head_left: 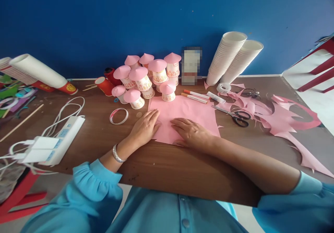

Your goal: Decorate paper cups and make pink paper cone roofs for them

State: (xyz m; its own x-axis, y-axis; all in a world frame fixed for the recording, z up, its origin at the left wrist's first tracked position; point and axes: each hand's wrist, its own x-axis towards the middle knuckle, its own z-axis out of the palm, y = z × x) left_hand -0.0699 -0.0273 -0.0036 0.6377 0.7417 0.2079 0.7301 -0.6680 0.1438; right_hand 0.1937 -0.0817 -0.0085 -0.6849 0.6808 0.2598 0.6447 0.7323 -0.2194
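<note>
A sheet of pink paper point(188, 113) lies on the brown table in front of me. My left hand point(146, 126) rests on its left edge, fingers stretched out and pointing away from me. Flat on the middle of the sheet lies my right hand point(191, 132), its fingers extended to the left. Neither hand grips anything. Just behind the paper stand several small paper-cup houses point(137, 83) with pink cone roofs and drawn patterns. Two markers point(194, 98) and a white glue stick point(216, 97) lie on the paper's far right part, near scissors point(232, 114) with black handles.
Pink paper scraps point(276, 114) spread over the right side, by a roll of clear tape point(223, 87). Tall stacks of white cups point(227, 57) lean on the blue wall. Leftward are a tape ring point(119, 116), red cups point(103, 86) and a power strip point(66, 139) with cables.
</note>
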